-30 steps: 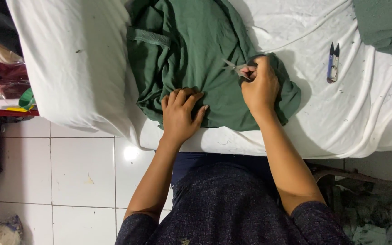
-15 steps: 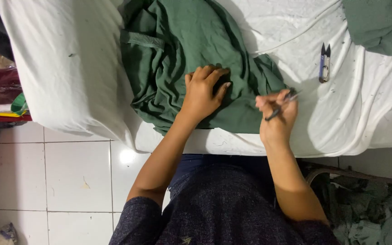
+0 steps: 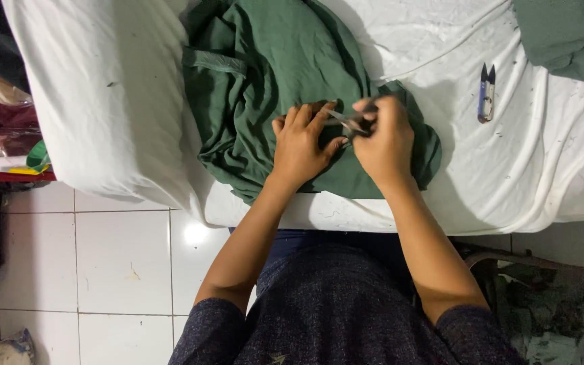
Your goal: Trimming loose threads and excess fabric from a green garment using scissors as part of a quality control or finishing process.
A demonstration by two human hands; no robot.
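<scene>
Right hand [image 3: 384, 138] gripping small snips [image 3: 346, 122], left hand [image 3: 300, 143] flat, released, on green garment [image 3: 265, 74], white sheet [image 3: 103, 101].

So the right hand [image 3: 384, 140] is back up on the green garment [image 3: 272, 74] now. Half a second ago it was off to the right, down near the edge of the white sheet [image 3: 103, 101] with the small snips [image 3: 347, 122] pointing out sideways. Now it's pulled in tight beside the left hand [image 3: 300, 145], snips aimed toward those fingers. The left hand has slid a bit too, sitting nearer the garment's lower right part, fingers spread right by the blades.
</scene>
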